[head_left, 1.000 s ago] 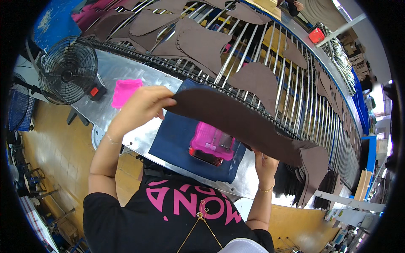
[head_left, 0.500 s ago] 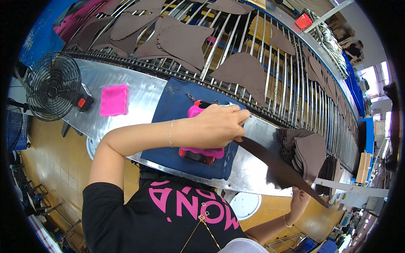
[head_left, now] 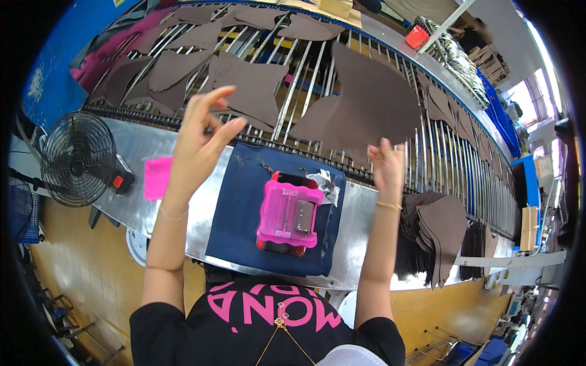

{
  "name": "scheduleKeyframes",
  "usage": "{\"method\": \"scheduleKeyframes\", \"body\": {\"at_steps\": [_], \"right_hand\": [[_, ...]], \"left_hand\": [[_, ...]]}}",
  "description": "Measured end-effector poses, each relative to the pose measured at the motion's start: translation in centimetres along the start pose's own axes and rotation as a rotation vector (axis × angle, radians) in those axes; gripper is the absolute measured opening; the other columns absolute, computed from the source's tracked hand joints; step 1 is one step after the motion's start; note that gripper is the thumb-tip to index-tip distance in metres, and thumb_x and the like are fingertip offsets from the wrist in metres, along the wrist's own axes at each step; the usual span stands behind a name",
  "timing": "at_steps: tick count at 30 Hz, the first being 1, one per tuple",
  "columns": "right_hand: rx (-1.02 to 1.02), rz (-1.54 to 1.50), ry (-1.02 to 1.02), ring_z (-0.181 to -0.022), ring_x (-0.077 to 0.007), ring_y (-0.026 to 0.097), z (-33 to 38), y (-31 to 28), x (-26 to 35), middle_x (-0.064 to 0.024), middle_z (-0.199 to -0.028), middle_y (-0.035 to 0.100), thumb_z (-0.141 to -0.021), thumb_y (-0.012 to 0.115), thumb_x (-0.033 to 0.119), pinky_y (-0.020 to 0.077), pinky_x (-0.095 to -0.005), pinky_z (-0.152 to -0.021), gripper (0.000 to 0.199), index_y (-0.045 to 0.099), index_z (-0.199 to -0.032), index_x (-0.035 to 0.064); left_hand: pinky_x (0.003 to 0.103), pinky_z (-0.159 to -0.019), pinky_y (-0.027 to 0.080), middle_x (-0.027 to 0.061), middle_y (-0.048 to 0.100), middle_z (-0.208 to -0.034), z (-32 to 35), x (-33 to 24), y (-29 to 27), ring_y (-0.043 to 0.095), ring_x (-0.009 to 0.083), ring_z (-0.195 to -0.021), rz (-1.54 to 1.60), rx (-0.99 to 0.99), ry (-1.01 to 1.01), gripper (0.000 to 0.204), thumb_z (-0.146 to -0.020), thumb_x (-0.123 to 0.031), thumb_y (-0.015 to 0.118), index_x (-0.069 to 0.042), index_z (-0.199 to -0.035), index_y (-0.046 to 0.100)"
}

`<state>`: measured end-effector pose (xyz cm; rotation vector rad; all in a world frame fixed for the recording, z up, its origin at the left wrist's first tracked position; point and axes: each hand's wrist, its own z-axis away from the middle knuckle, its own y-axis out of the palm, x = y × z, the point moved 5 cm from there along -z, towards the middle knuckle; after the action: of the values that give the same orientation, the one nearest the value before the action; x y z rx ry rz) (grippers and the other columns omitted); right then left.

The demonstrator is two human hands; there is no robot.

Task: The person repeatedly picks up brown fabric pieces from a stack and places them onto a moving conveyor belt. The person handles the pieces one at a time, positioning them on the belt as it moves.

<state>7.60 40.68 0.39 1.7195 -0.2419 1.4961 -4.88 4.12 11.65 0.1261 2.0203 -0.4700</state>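
Observation:
My right hand (head_left: 387,168) pinches the lower edge of a flat, dark brown cut piece of leather-like sheet (head_left: 372,91). That piece is blurred and spreads over the roller conveyor (head_left: 287,113), overlapping another brown piece (head_left: 314,122). My left hand (head_left: 204,134) is raised at the conveyor's near edge, fingers apart and holding nothing. Between my forearms, a pink plastic tray (head_left: 274,213) with a small grey metal block (head_left: 303,216) in it sits on a red and black object (head_left: 281,247). These rest on a dark blue mat (head_left: 232,226).
A fanned stack of brown pieces (head_left: 436,229) lies on the metal table (head_left: 357,235) at right. To the left stand a black fan (head_left: 78,160) and a second pink tray (head_left: 157,177). More brown pieces (head_left: 244,82) lie along the conveyor.
The brown piece, earlier stretched between both hands at the table's right, is now over the conveyor in my right hand. My left hand has let go and moved left, uncovering the pink tray.

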Motion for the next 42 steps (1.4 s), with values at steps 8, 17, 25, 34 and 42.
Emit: {"method": "scheduleKeyframes", "body": {"at_steps": [8, 17, 25, 34, 42], "right_hand": [[-0.056, -0.076, 0.26, -0.081, -0.0324, 0.067, -8.1, 1.1, -13.8, -0.0127, -0.098, 0.052, -0.093, 0.048, 0.0, 0.0605, -0.0371, -0.06, 0.03, 0.034, -0.117, 0.0107], [-0.136, 0.282, -0.202, -0.057, -0.0169, 0.062, 3.6, -3.5, 3.7, -0.0101, -0.075, 0.062, -0.089, 0.064, 0.018, 0.0517, -0.0262, -0.049, 0.023, 0.047, -0.1, 0.0061], [-1.229, 1.78, 0.118, -0.101, -0.0341, 0.058, 19.9, -27.4, 17.8, -0.0215, -0.1, 0.064, -0.08, 0.068, 0.042, 0.0448, -0.0404, -0.089, 0.055, 0.062, -0.11, -0.0031], [-1.111, 1.832, -0.089, -0.094, -0.0385, 0.059, 20.6, -28.6, 18.1, -0.0232, -0.098, 0.062, -0.08, 0.07, 0.032, 0.0464, -0.0434, -0.084, 0.042, 0.06, -0.102, -0.0018], [-0.795, 1.902, -0.293, -0.084, -0.0414, 0.061, 20.8, -7.7, 22.6, -0.0299, -0.091, 0.059, -0.093, 0.054, 0.018, 0.0481, -0.0429, -0.071, 0.024, 0.049, -0.111, 0.0036]], "left_hand": [[0.016, -0.055, 0.038, 0.0044, 0.047, -0.106, 3.3, 3.3, -4.7, 0.045, 0.0041, -0.066, -0.051, -0.094, -0.14, 0.047, -0.085, -0.017, 0.068, -0.009, -0.128, 0.051], [0.015, -0.044, 0.031, 0.0021, 0.047, -0.113, 2.9, 4.5, -2.8, 0.037, 0.002, -0.06, 0.044, -0.04, -0.205, 0.052, -0.087, -0.012, 0.064, -0.012, -0.135, 0.043], [0.014, -0.043, 0.031, 0.0023, 0.047, -0.112, 1.6, 4.8, 2.6, 0.039, 0.0, -0.059, 0.14, 0.138, -0.14, 0.049, -0.092, -0.015, 0.058, -0.009, -0.137, 0.039], [0.014, -0.044, 0.03, 0.003, 0.049, -0.113, 2.0, 3.8, 4.3, 0.037, 0.0004, -0.059, 0.172, 0.173, -0.137, 0.052, -0.089, -0.01, 0.062, -0.008, -0.136, 0.04], [0.015, -0.048, 0.039, 0.0057, 0.05, -0.115, 2.4, 2.1, 4.1, 0.05, 0.0028, -0.068, 0.097, 0.24, -0.172, 0.053, -0.083, -0.009, 0.068, -0.01, -0.131, 0.048]]}}
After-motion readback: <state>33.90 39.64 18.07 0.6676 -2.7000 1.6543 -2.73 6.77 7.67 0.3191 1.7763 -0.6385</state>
